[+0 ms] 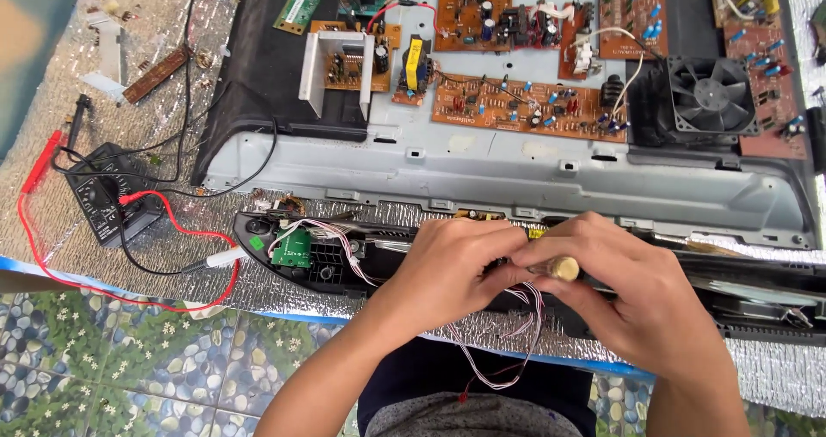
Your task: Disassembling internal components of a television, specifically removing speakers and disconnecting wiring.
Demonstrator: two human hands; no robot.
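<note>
My left hand (452,265) and my right hand (615,286) meet over a long black plastic front panel (331,261) lying along the near edge of the bench. The right hand grips a tool with a pale yellowish handle end (565,269). The left hand's fingers are curled on the panel right beside that tool; what they pinch is hidden. A bundle of thin white and red wires (516,351) hangs down from under my hands. A small green circuit board (294,248) sits in the panel to the left.
Behind lies an opened grey metal chassis (482,166) with several brown circuit boards (516,106), a black fan (712,93) and a yellow transformer (414,63). A black multimeter (103,200) with red and black leads lies at left on foil-like matting.
</note>
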